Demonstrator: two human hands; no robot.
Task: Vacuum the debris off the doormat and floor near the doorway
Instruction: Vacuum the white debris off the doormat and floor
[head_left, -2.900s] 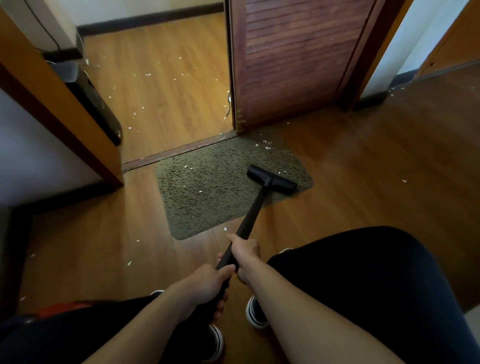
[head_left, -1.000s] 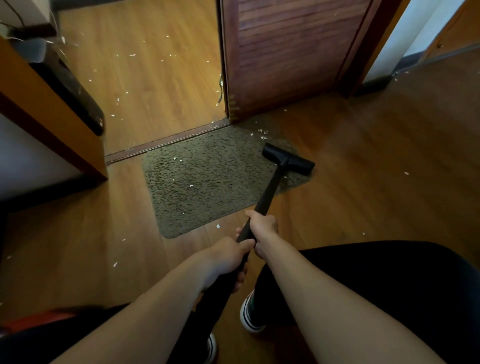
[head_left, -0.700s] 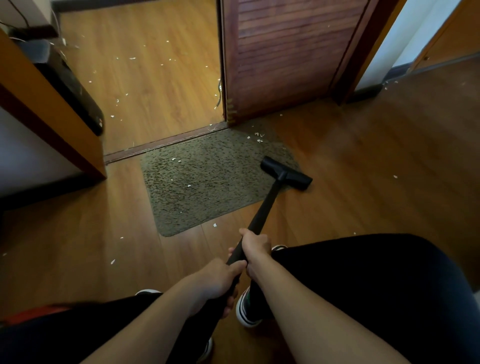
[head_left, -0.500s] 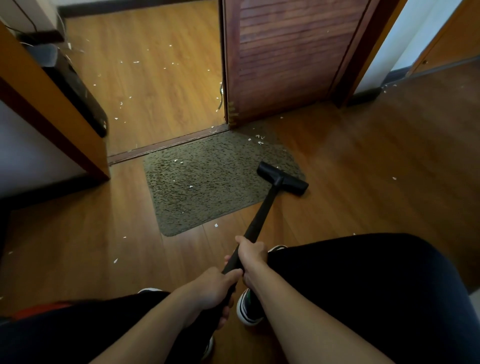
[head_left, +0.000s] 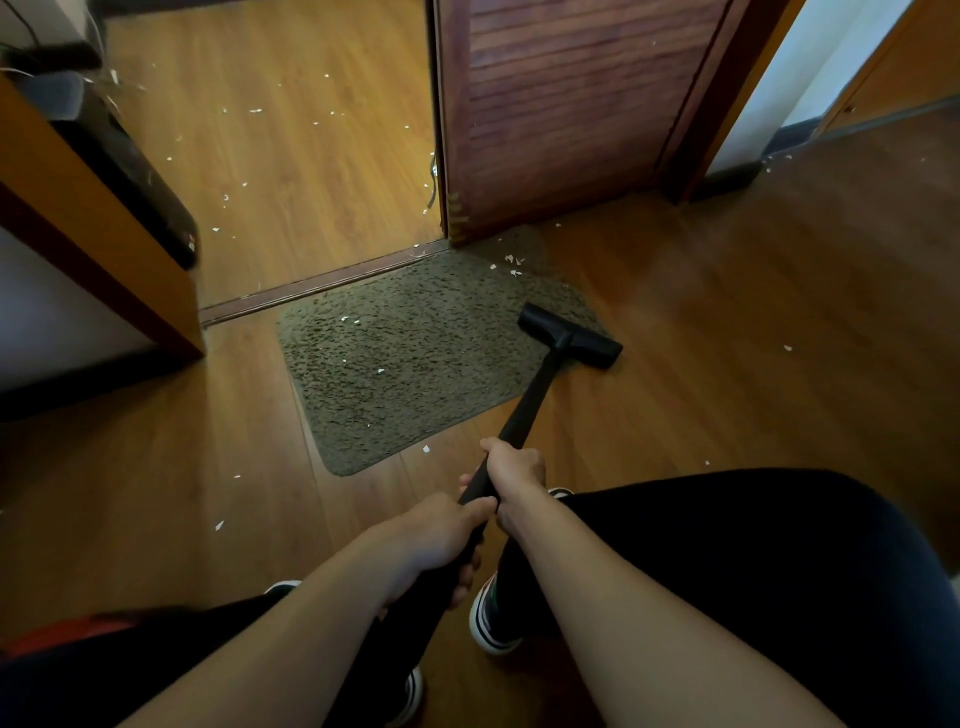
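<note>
- Head view, grip first: clasping the black vacuum wand (head_left: 530, 400) with both hands, fingers curling fully round the tube and leaving no slack.
- Taking the farther hold with the right hand (head_left: 514, 473), back of the hand facing up.
- Taking the nearer hold with the left hand (head_left: 436, 540), just behind the right one and touching it or nearly so, fingertips wrapping under the tube on its right side.
- Slanting the wand down from the hands toward the floor, its long axis running from near-left to far-right.
- Aiming the nozzle (head_left: 569, 343) away from the body, its bar lying crosswise to the wand, from far-left to near-right.
- Resting the nozzle on the right edge of the doormat (head_left: 405, 364), left end over the pile, right end reaching over the bare wooden floor (head_left: 727, 312).
- Showing the doormat lying flat, its far edge just beside the threshold strip (head_left: 322, 283) and its far right corner at the foot of the louvred wooden door (head_left: 561, 114).
- Showing white debris (head_left: 511, 259) sitting on the mat's far right corner, apart from the nozzle.
- Showing more flecks dotting the left half of the mat, the floor by its near edge, the floor to the right, and the lighter boards beyond the threshold.
- Standing with a black-trousered leg (head_left: 727, 571) to the right of the wand and a white-soled shoe (head_left: 488, 623) just near of the hands.
- Showing a dark object (head_left: 130, 171) at the far left beside the wooden frame, too dim for naming.
</note>
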